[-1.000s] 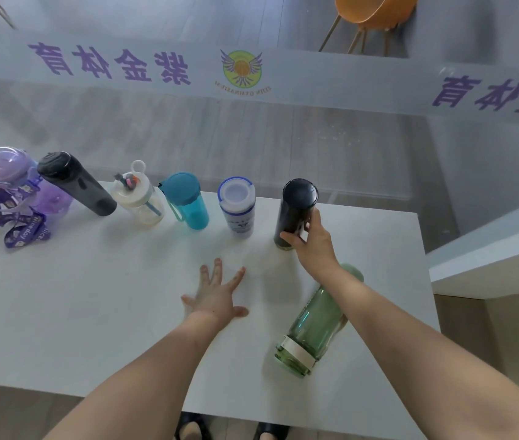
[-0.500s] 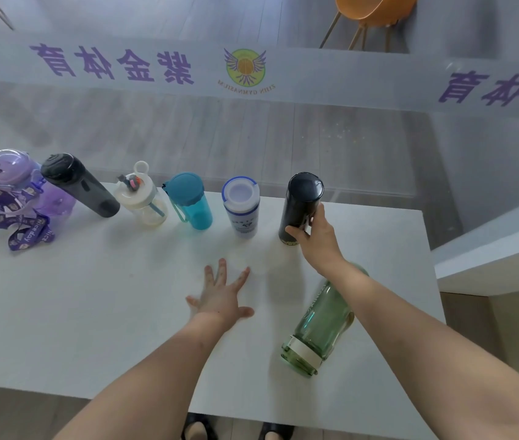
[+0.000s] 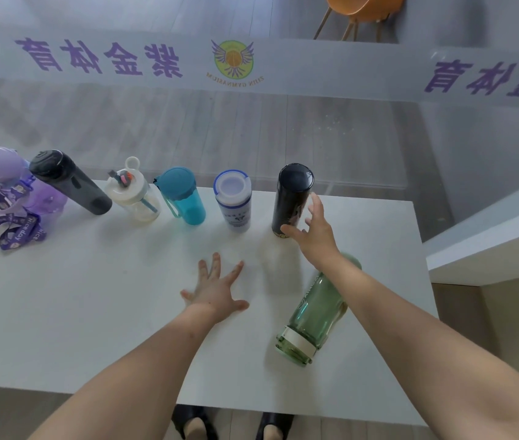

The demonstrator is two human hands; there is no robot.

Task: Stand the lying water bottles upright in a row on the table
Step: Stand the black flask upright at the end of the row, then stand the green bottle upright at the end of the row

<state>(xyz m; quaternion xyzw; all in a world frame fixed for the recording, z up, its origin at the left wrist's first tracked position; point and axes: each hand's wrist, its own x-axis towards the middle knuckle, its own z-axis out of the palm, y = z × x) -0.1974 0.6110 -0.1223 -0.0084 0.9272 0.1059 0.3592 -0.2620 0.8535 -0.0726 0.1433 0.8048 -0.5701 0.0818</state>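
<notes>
Bottles mostly up. Six stand in a row along the far edge of the table (image 3: 61,312): purple bottle (image 3: 1,176), dark grey bottle (image 3: 71,185), cream bottle (image 3: 134,198), teal bottle (image 3: 185,198), white bottle (image 3: 234,201), black bottle (image 3: 290,198). One left: green bottle (image 3: 315,309), lying on its side at about 4 o'clock on the tabletop, cap end toward the near edge.

Right hand (image 3: 315,236) sits just beside the black bottle at its 4 o'clock, fingers spread wide, holding nothing. Left hand (image 3: 217,290) is flat on the table near centre, fingers splayed, empty.

Right forearm crosses over the green bottle's far end. A free spot shows at 3 o'clock of the black bottle. Purple strap (image 3: 20,230) trails loose at 9 o'clock, well apart. Orange chair (image 3: 363,7) beyond, off the table.
</notes>
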